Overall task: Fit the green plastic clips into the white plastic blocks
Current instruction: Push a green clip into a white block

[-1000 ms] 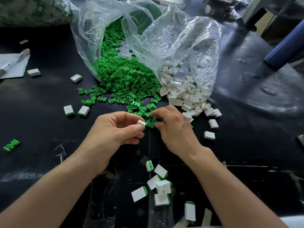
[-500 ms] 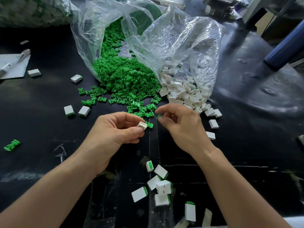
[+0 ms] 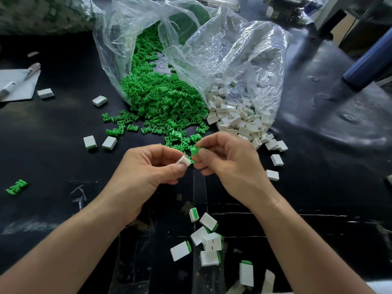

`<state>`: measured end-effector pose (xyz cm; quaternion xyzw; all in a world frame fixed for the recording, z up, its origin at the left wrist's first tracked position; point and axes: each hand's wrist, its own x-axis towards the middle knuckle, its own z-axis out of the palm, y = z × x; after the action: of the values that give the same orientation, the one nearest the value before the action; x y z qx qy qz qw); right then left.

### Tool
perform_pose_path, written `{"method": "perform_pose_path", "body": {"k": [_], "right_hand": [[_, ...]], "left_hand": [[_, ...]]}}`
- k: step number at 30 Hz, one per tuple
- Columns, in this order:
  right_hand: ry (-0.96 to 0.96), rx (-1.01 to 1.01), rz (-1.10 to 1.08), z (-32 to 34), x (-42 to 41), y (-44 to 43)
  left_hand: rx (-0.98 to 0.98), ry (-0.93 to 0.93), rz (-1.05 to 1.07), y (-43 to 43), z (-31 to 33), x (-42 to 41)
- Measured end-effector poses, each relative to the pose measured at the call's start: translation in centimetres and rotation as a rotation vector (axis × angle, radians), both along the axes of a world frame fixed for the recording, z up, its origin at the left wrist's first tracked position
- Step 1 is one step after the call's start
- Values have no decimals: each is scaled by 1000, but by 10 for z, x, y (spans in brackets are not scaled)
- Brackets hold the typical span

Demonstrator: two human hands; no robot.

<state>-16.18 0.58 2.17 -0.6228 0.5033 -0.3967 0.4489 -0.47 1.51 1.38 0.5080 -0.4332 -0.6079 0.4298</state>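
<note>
**Two small parts, one easy slip**

I judge the clip (image 3: 194, 151) could go in crooked or spring away, because my right hand (image 3: 231, 166) pinches it only by the tips of thumb and forefinger, which are drawn close together. My left hand (image 3: 144, 172) pinches the white block (image 3: 184, 161) the same way, close beside the clip; I cannot tell if they touch. Beyond lie the green clip pile (image 3: 165, 102) and white block pile (image 3: 239, 119); finished blocks (image 3: 210, 240) sit nearer me.
</note>
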Motion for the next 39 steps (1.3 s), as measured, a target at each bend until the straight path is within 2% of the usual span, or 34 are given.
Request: {"method": "perform_pose_path", "body": {"k": [16,23,28,35,39], "right_hand": [[65,34,80,-1,4,1],[25,105,132,-1,1,0],[90,128,145,-3,3,1],[167,42,184,-4,2,3],[318,-20,255,0,-4,1]], "left_hand": [[-53,-79,7,0,2,1],[-110,-109,1,2,7,0],[-107,-96,7,2,5,0],[-51,-18,-39,0,8,2],[-82,-77,-121,2,11,3]]}}
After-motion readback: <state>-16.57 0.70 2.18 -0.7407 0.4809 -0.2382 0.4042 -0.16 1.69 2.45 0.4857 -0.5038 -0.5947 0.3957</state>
